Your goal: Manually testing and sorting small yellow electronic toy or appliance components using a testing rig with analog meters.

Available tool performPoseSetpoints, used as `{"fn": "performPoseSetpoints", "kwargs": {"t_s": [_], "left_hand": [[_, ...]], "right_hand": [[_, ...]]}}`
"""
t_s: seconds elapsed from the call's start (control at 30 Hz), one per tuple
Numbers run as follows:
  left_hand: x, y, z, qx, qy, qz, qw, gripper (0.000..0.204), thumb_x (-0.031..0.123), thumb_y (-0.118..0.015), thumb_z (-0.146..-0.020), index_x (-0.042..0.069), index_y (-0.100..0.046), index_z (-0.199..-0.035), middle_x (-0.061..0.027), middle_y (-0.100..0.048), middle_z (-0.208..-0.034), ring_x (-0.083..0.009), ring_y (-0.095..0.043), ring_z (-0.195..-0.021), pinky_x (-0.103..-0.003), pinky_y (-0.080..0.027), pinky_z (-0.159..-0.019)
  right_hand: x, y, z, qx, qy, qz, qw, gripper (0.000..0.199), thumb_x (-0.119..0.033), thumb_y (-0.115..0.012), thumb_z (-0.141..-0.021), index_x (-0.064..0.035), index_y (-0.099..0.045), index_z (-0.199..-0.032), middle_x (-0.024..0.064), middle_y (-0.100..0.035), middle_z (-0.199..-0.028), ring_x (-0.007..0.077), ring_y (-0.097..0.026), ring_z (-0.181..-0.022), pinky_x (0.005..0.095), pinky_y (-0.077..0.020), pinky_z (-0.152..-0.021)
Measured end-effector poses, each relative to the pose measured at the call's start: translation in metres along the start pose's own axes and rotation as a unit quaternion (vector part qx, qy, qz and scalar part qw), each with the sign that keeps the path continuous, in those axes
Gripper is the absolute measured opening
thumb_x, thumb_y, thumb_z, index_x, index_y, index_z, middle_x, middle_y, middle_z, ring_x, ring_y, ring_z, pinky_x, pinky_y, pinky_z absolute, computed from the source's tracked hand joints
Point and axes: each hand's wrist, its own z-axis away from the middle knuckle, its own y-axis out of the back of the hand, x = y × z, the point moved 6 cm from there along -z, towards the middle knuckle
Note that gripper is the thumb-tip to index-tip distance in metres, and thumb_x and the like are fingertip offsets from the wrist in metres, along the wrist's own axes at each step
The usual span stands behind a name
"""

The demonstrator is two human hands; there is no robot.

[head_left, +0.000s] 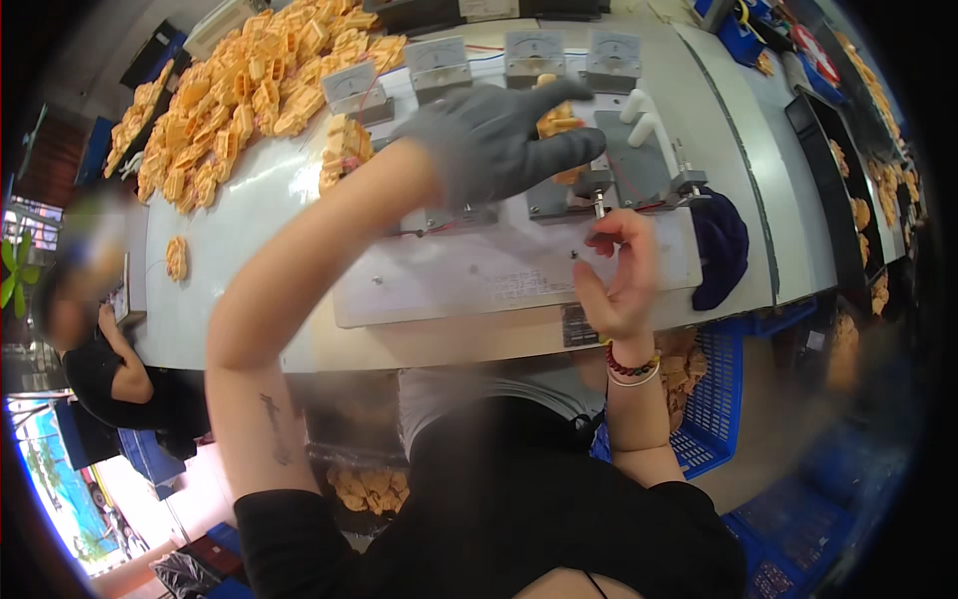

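My left hand (499, 140), in a grey glove, reaches across the white table (249, 210) and grips an orange plastic part (559, 122) over a grey metal test fixture (639, 165). My bare right hand (621, 268), with bead bracelets at the wrist, pinches the fixture's small lever knob (599, 205) at its front edge. The fixture sits on a white base board (479, 275). A small stack of orange parts (344, 150) lies just left of my left wrist.
A big heap of orange parts (239, 90) covers the table's far left. Several analogue meters (439, 65) stand behind the fixture. A dark blue cloth (720, 248) lies at its right. Blue baskets (714, 399) sit below the table edge. Another person (110, 369) sits at left.
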Motion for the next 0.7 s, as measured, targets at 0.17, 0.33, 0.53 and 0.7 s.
{"fn": "performPoseSetpoints", "kwargs": {"t_s": [0.17,0.33,0.53,0.7], "left_hand": [[0.000,-0.033,-0.052,-0.145,0.051,-0.123,0.980,0.052,0.054,-0.052,-0.083,0.016,-0.061,-0.118,-0.0189,-0.066,-0.110,-0.0348,-0.063,-0.103,-0.044,-0.049,-0.090],[-0.022,0.038,-0.105,-0.106,-0.171,-0.064,0.977,0.036,0.040,-0.046,-0.092,0.015,-0.066,-0.108,-0.0067,-0.070,-0.103,-0.0230,-0.067,-0.093,-0.037,-0.053,-0.081],[-0.016,0.174,-0.150,0.207,0.049,-0.107,0.971,0.066,0.057,-0.049,-0.092,0.005,-0.051,-0.131,-0.0222,-0.062,-0.121,-0.0334,-0.062,-0.108,-0.042,-0.046,-0.094],[0.024,0.150,-0.003,0.215,0.113,-0.108,0.964,0.042,0.039,-0.057,-0.091,0.003,-0.062,-0.112,-0.0182,-0.068,-0.105,-0.0278,-0.064,-0.099,-0.036,-0.050,-0.082]], "right_hand": [[-0.001,0.006,0.001,0.008,0.016,0.006,1.000,0.036,-0.004,-0.063,-0.066,0.0000,-0.056,-0.101,0.0092,-0.059,-0.088,0.0188,-0.057,-0.071,0.0274,-0.0447,-0.064],[-0.006,0.002,0.003,-0.016,0.023,-0.009,1.000,0.040,-0.001,-0.061,-0.065,0.0028,-0.055,-0.105,0.0087,-0.057,-0.093,0.0154,-0.054,-0.076,0.0252,-0.0409,-0.066],[0.000,0.002,-0.002,-0.017,0.009,-0.010,1.000,0.049,-0.004,-0.063,-0.065,0.0005,-0.055,-0.114,0.0087,-0.058,-0.095,0.0170,-0.054,-0.077,0.0262,-0.0412,-0.065],[-0.004,-0.005,-0.002,-0.048,-0.049,0.000,0.998,0.062,-0.007,-0.065,-0.066,-0.0018,-0.052,-0.126,0.0089,-0.059,-0.098,0.0171,-0.051,-0.076,0.0271,-0.0419,-0.065]]}}
